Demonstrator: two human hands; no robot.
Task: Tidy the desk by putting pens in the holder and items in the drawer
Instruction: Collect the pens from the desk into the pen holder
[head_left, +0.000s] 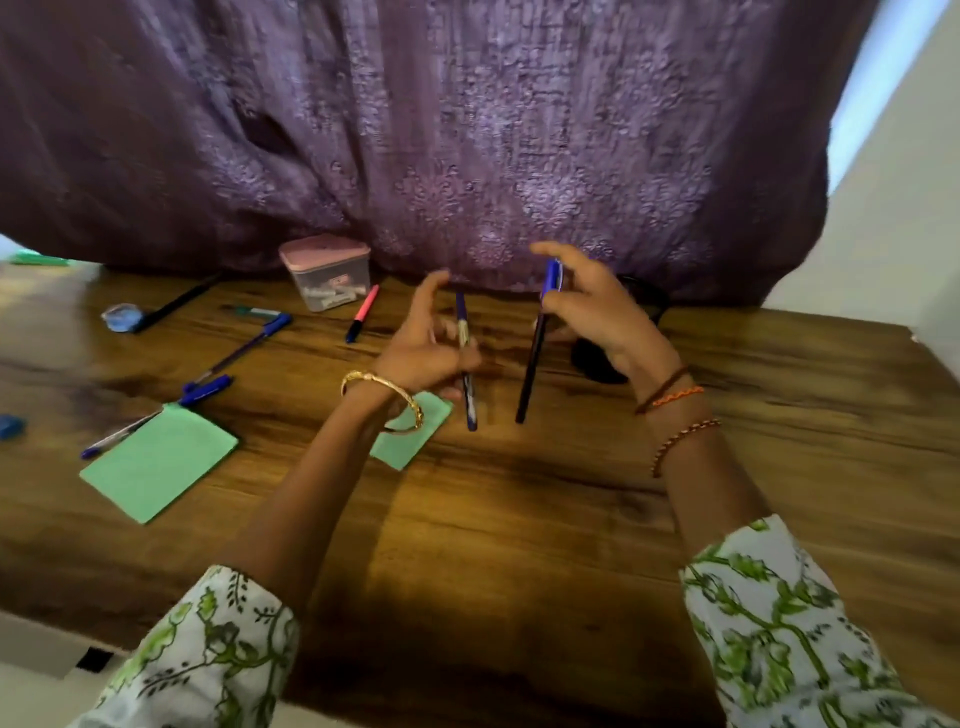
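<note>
Left hand (426, 343) pinches a blue pen (466, 358) upright above the middle of the surface (519, 519), and the right hand (597, 312) grips a dark capped pen (535, 353) the same way, probably so both drop straight in. What looks like the black holder (644, 301) sits behind the right hand near the far edge, mostly hidden. More pens (249, 343) and green paper (156, 462) lie toward the left edge.

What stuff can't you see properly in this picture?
Head view:
- Black pen holder: mostly hidden behind the right hand.
- Small green paper: partly covered by the left hand and wrist.
- Lidded plastic box: contents too blurry to name.
- Blue thing: cut off by the left edge.
- Drawer: not in view.
</note>
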